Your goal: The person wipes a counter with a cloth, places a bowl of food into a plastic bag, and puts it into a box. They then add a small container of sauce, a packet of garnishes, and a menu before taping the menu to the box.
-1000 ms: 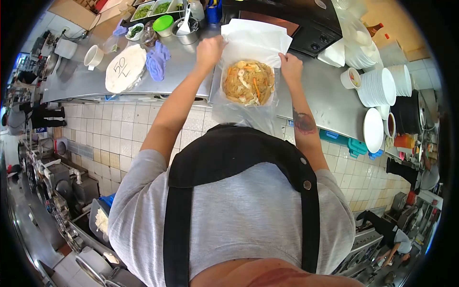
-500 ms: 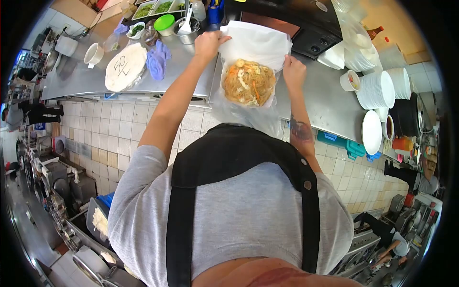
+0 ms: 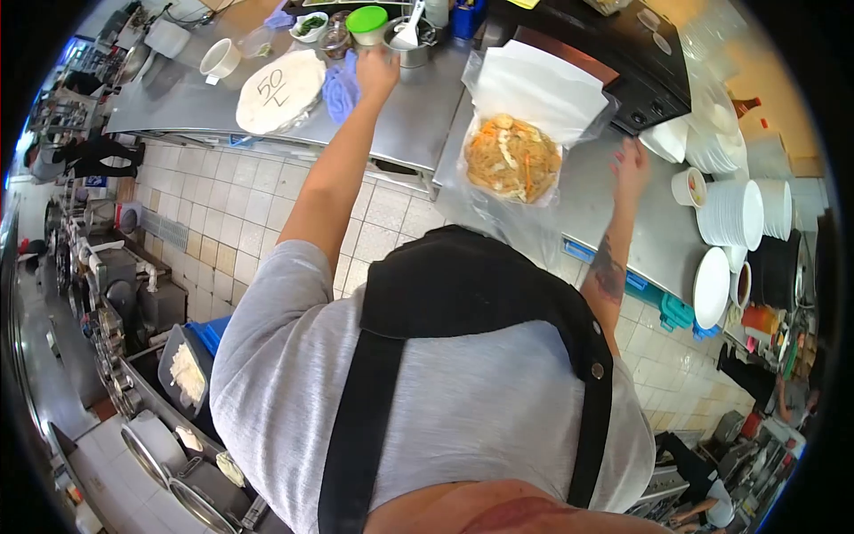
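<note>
A takeout box of thin fried noodles (image 3: 511, 160) with egg and carrot strips sits at the counter's front edge, partly inside a clear plastic bag (image 3: 525, 214). Its white paper lid (image 3: 540, 89) stands raised at the back. Off to the left, my left hand (image 3: 379, 73) is beside a crumpled purple cloth (image 3: 341, 91) and in front of a metal pot (image 3: 411, 55) holding a white spoon; its fingertips are blurred. To the right of the box, my right hand (image 3: 630, 158) has its fingers apart and nothing in them.
Left on the steel counter lies a white wrapped round bundle (image 3: 281, 92) marked 50 L, near a white cup (image 3: 220, 59). A green-lidded tub (image 3: 366, 25) stands behind. Stacked white plates (image 3: 729, 215) are at right, by a black appliance (image 3: 605, 53). Other people work in the background.
Both hands have let go of the paper lid. My left hand has moved left to the purple cloth and pot; my right hand has moved right of the box. The view has shifted.
</note>
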### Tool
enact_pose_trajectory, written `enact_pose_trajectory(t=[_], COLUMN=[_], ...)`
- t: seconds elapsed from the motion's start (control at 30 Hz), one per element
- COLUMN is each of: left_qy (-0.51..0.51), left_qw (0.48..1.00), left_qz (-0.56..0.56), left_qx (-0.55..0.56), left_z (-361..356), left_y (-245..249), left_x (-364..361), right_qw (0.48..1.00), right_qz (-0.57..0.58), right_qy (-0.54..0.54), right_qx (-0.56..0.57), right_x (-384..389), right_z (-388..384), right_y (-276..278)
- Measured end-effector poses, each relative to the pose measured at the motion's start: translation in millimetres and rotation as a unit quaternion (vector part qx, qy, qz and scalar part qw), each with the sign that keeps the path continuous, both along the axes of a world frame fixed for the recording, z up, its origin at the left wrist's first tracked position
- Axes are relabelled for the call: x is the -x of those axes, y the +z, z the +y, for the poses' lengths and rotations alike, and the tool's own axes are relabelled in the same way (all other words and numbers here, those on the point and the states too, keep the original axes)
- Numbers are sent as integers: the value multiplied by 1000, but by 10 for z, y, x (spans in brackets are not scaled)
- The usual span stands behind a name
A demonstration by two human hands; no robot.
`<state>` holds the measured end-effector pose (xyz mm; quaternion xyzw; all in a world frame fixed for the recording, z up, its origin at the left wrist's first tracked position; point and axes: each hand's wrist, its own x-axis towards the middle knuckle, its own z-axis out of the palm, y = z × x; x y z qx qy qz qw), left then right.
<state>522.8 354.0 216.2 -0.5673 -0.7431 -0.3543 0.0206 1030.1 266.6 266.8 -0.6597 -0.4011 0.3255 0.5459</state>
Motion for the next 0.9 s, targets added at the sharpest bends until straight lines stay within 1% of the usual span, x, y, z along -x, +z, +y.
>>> enact_pose_trajectory(t=[0.07,0.13,0.2,0.27,0.33,0.37,0.4,0.43,0.47,0.53,0.57,0.6,0.63,0.67,0.7,0.73,0.77,0.8,0.83,0.87,0.9], left_qy=[43,-5,-37,-29,-50,-106,-127,-137,-163,-79,-116,-142,-160,-207,-252,-355,-451,-475,-498,-523,-520], left_qw=[987,984,980,990,990,987,987,982,981,965,949,915,865,874,881,850,806,778,749,717,721], left_qz=[100,157,169,103,104,102,62,38,18,-138,-252,-366,-475,-433,-389,-353,-311,-346,-379,-411,-411], left_qx=[118,86,103,91,76,67,75,121,100,206,150,94,35,67,96,162,225,223,218,210,204], left_z=[-288,-430,-595,-659,-967,-1060,-1260,-1460,-1624,-1802,-1896,-2051,-2202,-2345,-2485,-2598,-2682,-2747,-2781,-2783,-2767], left_y=[-177,-705,-741,-895,-749,-846,-735,-660,-604,-419,-161,231,580,828,1041,1237,1371,1437,1489,1518,1515], left_x=[173,572,756,831,584,562,369,215,82,-163,-421,-805,-1181,-1495,-1779,-2042,-2266,-2446,-2619,-2760,-2831], right_qw=[999,999,995,991,986,987,987,988,987,967,948,926,899,865,866,866,865,916,956,983,990], right_qz=[39,12,6,17,19,27,34,66,97,212,269,324,397,467,471,476,481,382,278,169,118], right_qy=[-20,19,43,48,54,52,46,47,52,70,87,110,119,131,127,127,128,110,92,73,68], right_qx=[-7,43,87,126,154,150,149,132,113,125,144,161,145,128,107,86,65,46,23,-3,19], right_x=[-55,-135,-142,-118,15,121,239,334,442,687,825,959,1080,1174,1241,1299,1282,1138,922,742,593], right_z=[-236,-488,-738,-1037,-1326,-1463,-1598,-1714,-1809,-1968,-1997,-2005,-2015,-2010,-1957,-1906,-1905,-1854,-1700,-1597,-1556], right_y=[-28,-172,-380,-559,-578,-521,-458,-405,-350,-125,37,215,382,512,600,668,693,567,345,239,419])
